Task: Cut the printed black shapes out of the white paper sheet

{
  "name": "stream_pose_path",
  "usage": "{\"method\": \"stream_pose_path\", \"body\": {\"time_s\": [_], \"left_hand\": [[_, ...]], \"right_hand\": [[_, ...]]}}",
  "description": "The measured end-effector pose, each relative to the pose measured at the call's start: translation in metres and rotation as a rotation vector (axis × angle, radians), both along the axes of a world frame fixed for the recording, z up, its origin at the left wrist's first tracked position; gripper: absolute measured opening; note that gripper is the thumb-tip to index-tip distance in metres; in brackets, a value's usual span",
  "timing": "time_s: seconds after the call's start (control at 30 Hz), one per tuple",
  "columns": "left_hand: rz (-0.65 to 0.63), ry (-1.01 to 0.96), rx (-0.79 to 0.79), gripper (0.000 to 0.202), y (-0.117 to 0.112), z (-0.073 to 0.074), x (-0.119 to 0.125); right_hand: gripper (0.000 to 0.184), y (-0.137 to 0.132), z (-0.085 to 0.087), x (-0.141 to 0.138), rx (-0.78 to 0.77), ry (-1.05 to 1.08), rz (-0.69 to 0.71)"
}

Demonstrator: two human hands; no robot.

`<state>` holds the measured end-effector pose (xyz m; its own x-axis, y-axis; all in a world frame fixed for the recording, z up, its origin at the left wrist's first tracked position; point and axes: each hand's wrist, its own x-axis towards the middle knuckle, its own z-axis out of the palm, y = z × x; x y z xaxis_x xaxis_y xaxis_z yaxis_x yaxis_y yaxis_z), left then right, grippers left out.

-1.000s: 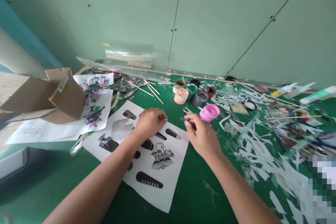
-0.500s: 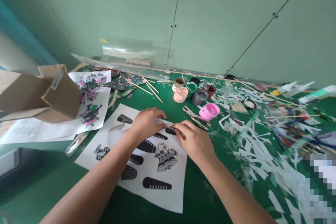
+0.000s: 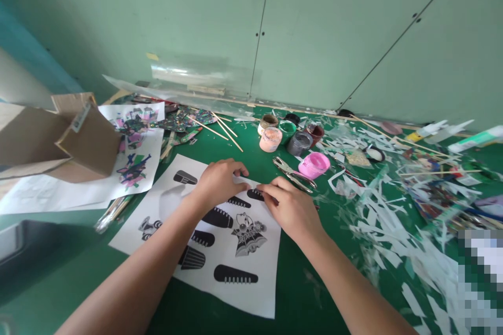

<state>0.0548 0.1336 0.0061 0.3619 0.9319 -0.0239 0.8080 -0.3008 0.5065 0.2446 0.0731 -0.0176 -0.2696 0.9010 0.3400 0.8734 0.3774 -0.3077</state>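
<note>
A white printed sheet (image 3: pixel 251 298) lies flat in front of me, showing black shoe-like shapes and a figure in a patterned dress. Across its upper part rests my left hand (image 3: pixel 223 182), its fingers curved and spread from the thumb, with nothing visible between them. My right hand (image 3: pixel 291 207) has thumb and forefinger pinched together at the sheet's upper right edge, beside a small black printed shape (image 3: pixel 256 194). Both forearms cover part of the print. Just beyond the right hand lie metal pliers (image 3: pixel 293 174) and an open jar of pink paint (image 3: pixel 314 165).
Several paint jars (image 3: pixel 271 140) stand behind the sheet, near thin wooden sticks (image 3: pixel 228 131). On the left are an open cardboard box (image 3: pixel 92 141), coloured prints (image 3: pixel 155 167) and paintbrushes (image 3: pixel 113 213). White paper scraps (image 3: pixel 387 235) litter the right of the green table (image 3: pixel 322 293).
Both hands stay almost where they were on the sheet. The right fingertips have shifted very slightly left along its edge, and the view has tilted a little.
</note>
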Motion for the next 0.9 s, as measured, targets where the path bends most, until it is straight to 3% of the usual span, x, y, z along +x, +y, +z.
{"method": "stream_pose_path", "body": {"time_s": [0.9], "left_hand": [[0.013, 0.002, -0.01, 0.02, -0.0007, 0.0004, 0.0006]], "right_hand": [[0.028, 0.001, -0.0017, -0.0008, -0.014, 0.008, -0.006]]}}
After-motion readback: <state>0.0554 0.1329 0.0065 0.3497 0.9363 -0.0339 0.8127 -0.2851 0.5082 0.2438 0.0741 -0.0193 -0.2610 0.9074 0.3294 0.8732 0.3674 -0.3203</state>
